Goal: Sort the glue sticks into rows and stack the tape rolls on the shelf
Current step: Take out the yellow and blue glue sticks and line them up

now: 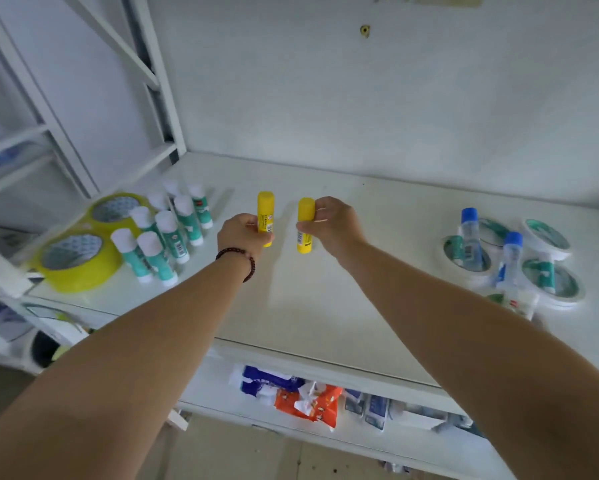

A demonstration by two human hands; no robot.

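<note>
At the far left of the white shelf (pixel 325 306) two wide rolls of yellowish clear packing tape (pixel 79 261) lie flat, side by side and touching, not yet stacked. Just to their right stands a cluster of teal glue sticks with white caps (pixel 168 233), upright in two rough rows that run from near to far, which looks like the sorted part of the job.

In the middle, the left hand (pixel 244 233) grips an upright yellow plastic glue stick (pixel 265 216), fingers curled round its lower half. Just beside it, the right hand (pixel 331 225) pinches a second yellow glue stick (pixel 306 226) between thumb and fingertips, its base at or just above the shelf; I cannot tell which. Both are held vertical and close together, probably to start a yellow row apart from the teal one.

At the right, several flat white tape rolls with teal cores (pixel 547 237) lie spread out, partly overlapping, with blue-capped clear glue bottles (pixel 469 233) standing among them, one inside a roll. These look unsorted.

Below the shelf edge, coloured paper packets (pixel 305 400) fill a lower level.
</note>
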